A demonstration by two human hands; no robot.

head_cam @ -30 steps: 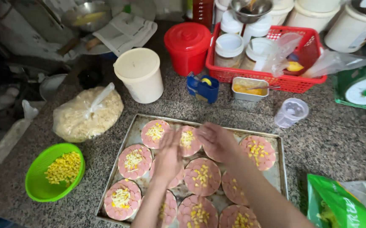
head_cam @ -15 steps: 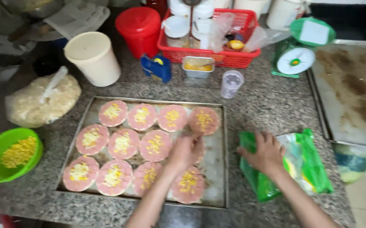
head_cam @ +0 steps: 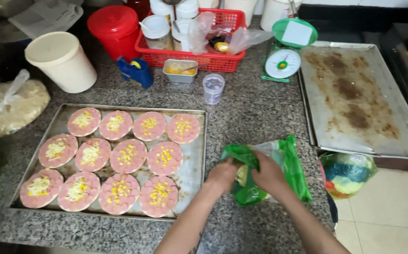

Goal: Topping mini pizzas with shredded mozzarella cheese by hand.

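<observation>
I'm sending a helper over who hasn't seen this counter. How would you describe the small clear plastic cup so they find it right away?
Start at the red basket at the back of the granite counter. Just in front of it, beside a small metal container of yellow filling, stands the clear plastic cup. It is the only see-through, upright cup there.

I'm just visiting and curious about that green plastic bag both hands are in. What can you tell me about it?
The green and clear plastic bag lies crumpled on the speckled grey granite counter, just right of the metal baking tray. It looks thin, glossy and soft, with green edges and a see-through middle. The left hand and right hand both press into its opening, folding the green film around them. Something pale yellow shows inside; what it is cannot be told.
</observation>
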